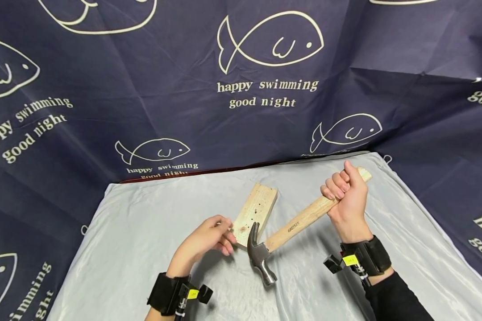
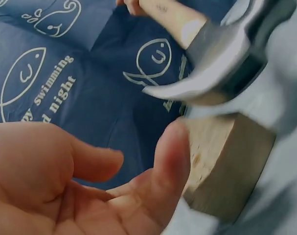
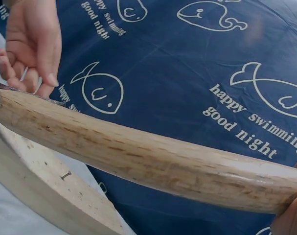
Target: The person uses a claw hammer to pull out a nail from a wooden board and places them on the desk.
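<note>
My right hand [image 1: 348, 198] grips the wooden handle of a claw hammer [image 1: 303, 223] near its end. The dark steel head hangs at the near end of a pale wooden board [image 1: 257, 207], claw up toward the board and striking face toward me. Beside the board's near left corner is my left hand [image 1: 209, 238], fingers loosely bent and thumb apart from them. In the left wrist view, nothing shows between the thumb and fingers of the left hand [image 2: 109, 181]. A small nail [image 3: 66, 175] stands up from the board, among several dark holes.
A pale grey satin cloth [image 1: 144, 232] covers the table. Behind it and at both sides hangs a dark blue curtain [image 1: 201, 102] printed with white fish and lettering. Each wrist wears a black strap [image 1: 168, 294] with a small camera.
</note>
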Action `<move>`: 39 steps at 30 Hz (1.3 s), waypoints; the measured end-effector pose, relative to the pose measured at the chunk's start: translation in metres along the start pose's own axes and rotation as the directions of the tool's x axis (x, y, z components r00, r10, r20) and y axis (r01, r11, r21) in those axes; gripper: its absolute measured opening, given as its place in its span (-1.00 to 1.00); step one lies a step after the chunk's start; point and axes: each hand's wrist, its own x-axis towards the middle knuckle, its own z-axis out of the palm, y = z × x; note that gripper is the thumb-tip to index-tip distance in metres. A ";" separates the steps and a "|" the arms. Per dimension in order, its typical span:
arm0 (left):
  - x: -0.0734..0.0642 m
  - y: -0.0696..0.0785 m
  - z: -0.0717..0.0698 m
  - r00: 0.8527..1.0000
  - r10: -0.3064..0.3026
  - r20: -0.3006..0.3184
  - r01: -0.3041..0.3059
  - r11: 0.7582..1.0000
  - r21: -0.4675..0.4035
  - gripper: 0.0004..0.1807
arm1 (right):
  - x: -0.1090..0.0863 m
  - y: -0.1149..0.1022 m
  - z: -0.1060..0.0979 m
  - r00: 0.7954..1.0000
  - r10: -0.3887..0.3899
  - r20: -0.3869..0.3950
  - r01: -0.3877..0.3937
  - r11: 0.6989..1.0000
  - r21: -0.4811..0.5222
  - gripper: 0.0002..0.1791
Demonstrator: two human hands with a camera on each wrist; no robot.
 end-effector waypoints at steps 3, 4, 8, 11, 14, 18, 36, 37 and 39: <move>-0.001 0.001 -0.003 0.996 0.027 -0.081 -0.018 0.993 0.114 -0.62 | -0.001 0.001 0.000 1.000 -0.002 -0.010 0.002 1.000 -0.029 -0.53; -0.001 0.001 -0.002 0.993 0.034 -0.111 -0.015 0.985 0.171 -0.63 | -0.002 0.001 0.000 1.000 -0.003 -0.014 0.003 0.999 -0.033 -0.53; 0.000 -0.002 0.002 0.972 0.041 -0.230 0.053 0.920 0.389 -0.63 | -0.004 0.002 0.000 1.000 -0.004 -0.009 0.004 1.000 -0.026 -0.53; 0.003 -0.004 0.006 0.959 0.036 -0.281 0.106 0.874 0.474 -0.57 | -0.005 0.002 0.001 1.000 -0.005 -0.004 0.005 1.000 -0.022 -0.53; 0.006 -0.004 0.010 0.952 0.049 -0.301 0.117 0.854 0.507 -0.52 | -0.006 0.002 0.001 1.000 -0.007 0.001 0.007 1.000 -0.022 -0.53; 0.011 -0.009 0.013 0.945 0.062 -0.322 0.135 0.821 0.555 -0.49 | -0.007 0.002 0.002 1.000 -0.011 0.012 0.011 1.000 -0.014 -0.54; 0.024 -0.026 0.022 0.949 0.062 -0.310 0.220 0.573 0.789 -0.20 | -0.007 0.000 0.005 0.999 -0.008 -0.035 0.007 0.999 -0.039 -0.55; 0.024 -0.026 0.022 0.948 0.076 -0.310 0.217 0.557 0.802 -0.21 | -0.006 0.000 0.006 0.999 -0.003 -0.037 0.001 0.999 -0.042 -0.55; 0.025 -0.027 0.022 0.945 0.102 -0.311 0.212 0.532 0.820 -0.22 | -0.005 0.001 0.008 0.999 0.006 -0.042 -0.008 0.999 -0.047 -0.55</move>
